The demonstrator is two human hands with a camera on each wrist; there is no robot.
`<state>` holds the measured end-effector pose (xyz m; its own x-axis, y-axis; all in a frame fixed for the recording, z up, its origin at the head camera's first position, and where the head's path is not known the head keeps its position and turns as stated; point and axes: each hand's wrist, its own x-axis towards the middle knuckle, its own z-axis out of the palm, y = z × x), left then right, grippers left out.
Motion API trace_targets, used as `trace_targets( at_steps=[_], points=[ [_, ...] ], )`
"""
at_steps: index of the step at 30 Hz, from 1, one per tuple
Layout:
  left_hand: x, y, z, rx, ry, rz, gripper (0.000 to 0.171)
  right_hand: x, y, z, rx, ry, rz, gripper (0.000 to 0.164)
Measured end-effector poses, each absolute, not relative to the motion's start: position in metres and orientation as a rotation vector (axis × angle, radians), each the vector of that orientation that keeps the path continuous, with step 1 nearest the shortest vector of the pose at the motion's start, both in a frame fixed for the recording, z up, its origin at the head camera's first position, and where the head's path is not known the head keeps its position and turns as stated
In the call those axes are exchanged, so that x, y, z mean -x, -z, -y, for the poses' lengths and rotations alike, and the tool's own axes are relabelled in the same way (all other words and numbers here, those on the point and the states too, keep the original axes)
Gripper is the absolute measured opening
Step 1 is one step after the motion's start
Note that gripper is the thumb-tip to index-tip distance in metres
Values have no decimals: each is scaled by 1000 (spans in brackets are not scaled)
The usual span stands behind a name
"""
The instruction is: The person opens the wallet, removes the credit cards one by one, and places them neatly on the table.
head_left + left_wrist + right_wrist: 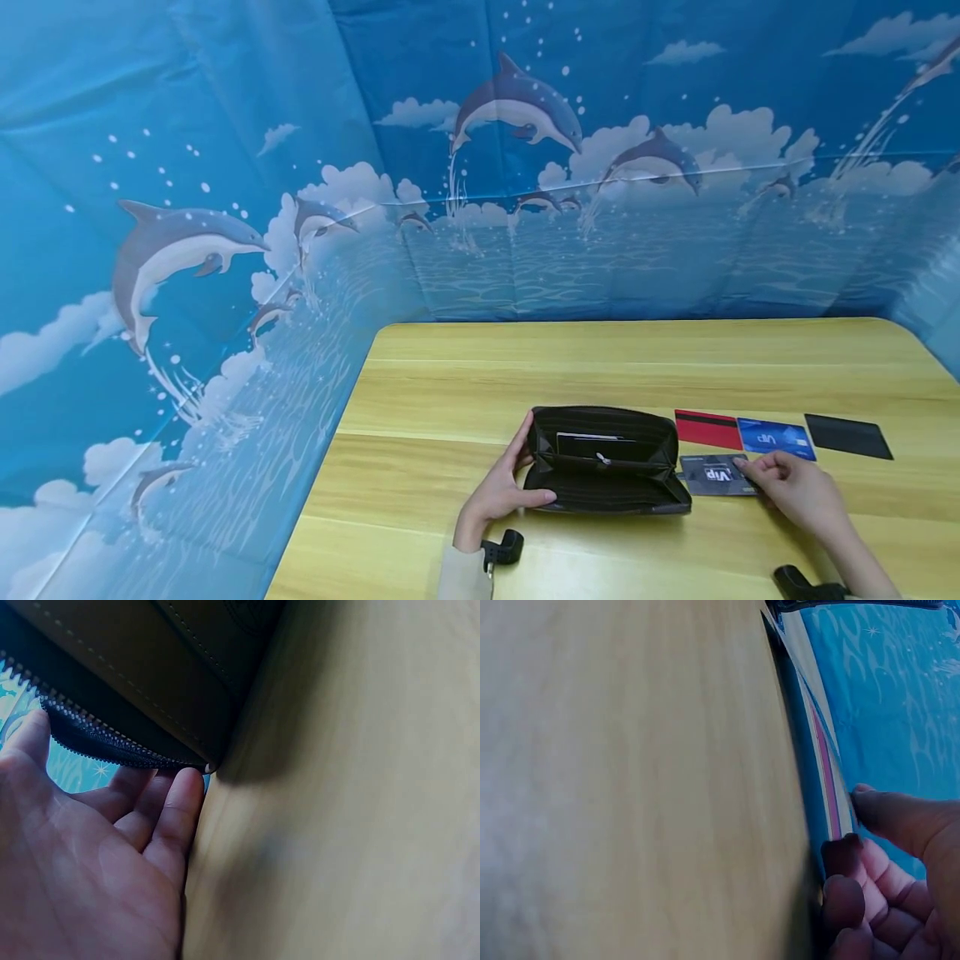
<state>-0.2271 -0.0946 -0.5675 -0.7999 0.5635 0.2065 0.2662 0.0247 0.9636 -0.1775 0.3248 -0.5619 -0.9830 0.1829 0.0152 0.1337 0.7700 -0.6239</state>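
Note:
A dark zip-around wallet (609, 493) lies unzipped and spread on the table, its inside facing the head camera. My left hand (504, 487) grips its left end, thumb on the near flap and fingers around the far side. In the left wrist view, the zipper teeth (97, 727) run between the thumb and fingers. White-edged contents (588, 437) show in an inner pocket, with a silver zipper pull (602, 458) in front. Right of the wallet, my right hand (802, 492) pinches a grey VIP card (708, 475) by its right end. In the right wrist view the card appears tilted edge-on.
Behind the grey card lie a red card (705, 429) with a black stripe, a blue VIP card (776, 438) and a black card (847, 436). They rest on a wood-grain table (420, 483). A blue dolphin-print curtain (375, 250) hangs behind and at the left.

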Motion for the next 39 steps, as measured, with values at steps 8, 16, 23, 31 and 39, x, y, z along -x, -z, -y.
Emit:
trace_targets(
  at_steps=[8,16,23,31,39],
  points=[
    [224,555,94,-904,-1863,-2045,107,179,560,-322,284,-918,2908,40],
    [224,554,94,-912,-1856,-2067,107,178,562,-321,319,-895,2887,40],
    [219,540,94,-894,-1847,-2066,107,175,560,-318,347,-894,2865,35],
    [226,562,93,-903,-1849,-2099,113,177,556,-317,325,-873,2888,34],
    [226,569,96,-887,-1837,-2110,113,180,535,-302,166,-836,2772,37]
  ],
)
